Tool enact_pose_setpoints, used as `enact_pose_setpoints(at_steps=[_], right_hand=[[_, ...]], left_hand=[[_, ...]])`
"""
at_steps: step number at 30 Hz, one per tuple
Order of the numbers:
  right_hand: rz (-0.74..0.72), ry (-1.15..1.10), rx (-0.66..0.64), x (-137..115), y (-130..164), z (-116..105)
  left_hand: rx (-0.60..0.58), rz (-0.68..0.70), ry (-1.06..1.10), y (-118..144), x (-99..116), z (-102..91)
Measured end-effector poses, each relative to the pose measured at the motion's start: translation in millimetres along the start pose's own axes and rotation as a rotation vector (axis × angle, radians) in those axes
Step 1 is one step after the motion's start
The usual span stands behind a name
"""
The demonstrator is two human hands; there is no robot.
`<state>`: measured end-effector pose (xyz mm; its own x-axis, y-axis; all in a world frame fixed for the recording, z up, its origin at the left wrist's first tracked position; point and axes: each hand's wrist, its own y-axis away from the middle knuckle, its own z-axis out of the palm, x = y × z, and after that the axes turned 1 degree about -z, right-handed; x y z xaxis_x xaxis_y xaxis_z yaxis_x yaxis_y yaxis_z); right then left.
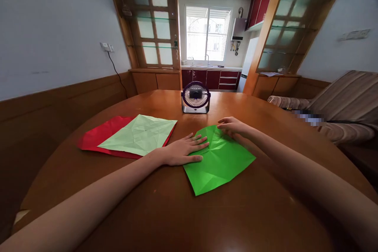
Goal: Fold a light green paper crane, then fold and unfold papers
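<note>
Far to the left of your hands, 2 creased square sheets lie stacked on the round brown wooden table (165,220): a red paper sheet (100,136) underneath and a pale green paper sheet (140,134) on top of it, covering its right part. Both sit well apart from your left hand.

Your left hand (181,151) lies flat and open, palm down, fingers (198,140) spread and pointing right. The palm rests on the table and the fingertips press onto the left edge of the bright green creased square paper sheet (220,163), which spreads to the right of and below that hand, 1 corner pointing toward you.

Beyond your 2 hands, near the middle of the table, stands a small dark purple round desk fan (195,97), upright, well clear of the paper.

Your right hand (232,126) sits at the far corner of the bright green sheet, fingers curled down and pinching its top edge there, just right of your left fingertips.
</note>
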<state>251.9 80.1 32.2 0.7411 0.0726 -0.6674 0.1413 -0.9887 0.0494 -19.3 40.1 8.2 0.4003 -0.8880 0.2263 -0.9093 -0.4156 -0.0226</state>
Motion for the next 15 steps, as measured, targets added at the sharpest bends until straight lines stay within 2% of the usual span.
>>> enact_pose_setpoints(at_steps=[3,6,9,11,15], right_hand=[[0.082,-0.135,0.009,-1,0,3],[0.121,-0.386,-0.02,-2,7,8],[0.052,-0.568,-0.098,-1,17,15],[-0.025,-0.627,-0.096,2,23,19],[-0.184,-0.539,-0.047,15,30,26]], left_hand=[[0.041,0.02,0.11,1,-5,0.2],[0.118,-0.014,0.137,1,-7,4.1],[0.171,-0.062,0.072,1,-4,6.9],[0.172,-0.098,0.004,0,-1,7.3],[0.141,-0.18,-0.112,-2,0,8.7]])
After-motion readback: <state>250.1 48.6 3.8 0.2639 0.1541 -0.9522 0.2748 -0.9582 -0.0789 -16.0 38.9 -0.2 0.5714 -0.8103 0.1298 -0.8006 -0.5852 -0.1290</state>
